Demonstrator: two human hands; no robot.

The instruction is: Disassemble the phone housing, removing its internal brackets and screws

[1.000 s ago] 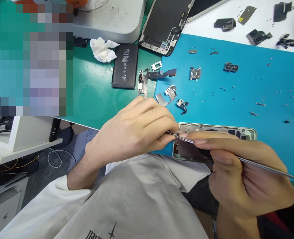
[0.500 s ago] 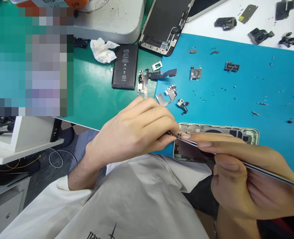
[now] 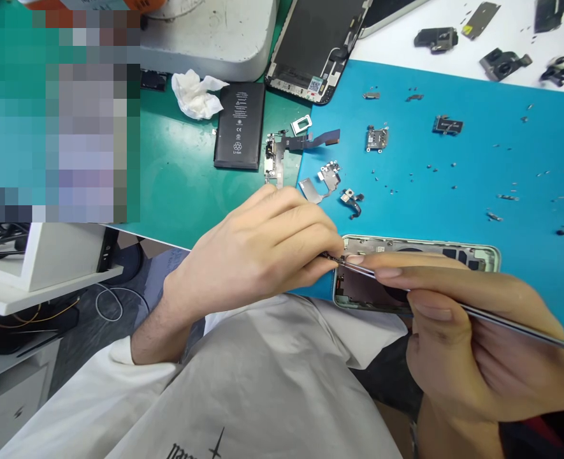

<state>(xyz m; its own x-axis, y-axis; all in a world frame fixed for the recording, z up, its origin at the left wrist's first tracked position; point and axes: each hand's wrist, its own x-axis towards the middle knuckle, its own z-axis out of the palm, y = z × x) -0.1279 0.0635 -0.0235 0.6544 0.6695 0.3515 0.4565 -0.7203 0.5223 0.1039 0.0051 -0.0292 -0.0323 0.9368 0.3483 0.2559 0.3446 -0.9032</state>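
Observation:
An opened phone housing (image 3: 473, 254) lies at the near edge of the blue mat (image 3: 454, 185). My left hand (image 3: 257, 252) is closed in a pinch at the housing's left end, holding a small dark part I cannot make out. My right hand (image 3: 473, 338) is closed round thin metal tweezers (image 3: 501, 319), whose tip meets the left fingertips at the housing's corner. Much of the housing is hidden behind my fingers.
A black battery (image 3: 240, 126), a crumpled tissue (image 3: 193, 95) and a flex cable (image 3: 301, 141) lie on the green mat (image 3: 181, 178). A phone screen (image 3: 317, 44) rests at the back. Small brackets and several screws dot the blue mat. Black modules (image 3: 504, 64) sit on the white surface.
Both hands keep the same grip at the housing's corner. The view has shifted slightly, so the housing sits a little further right.

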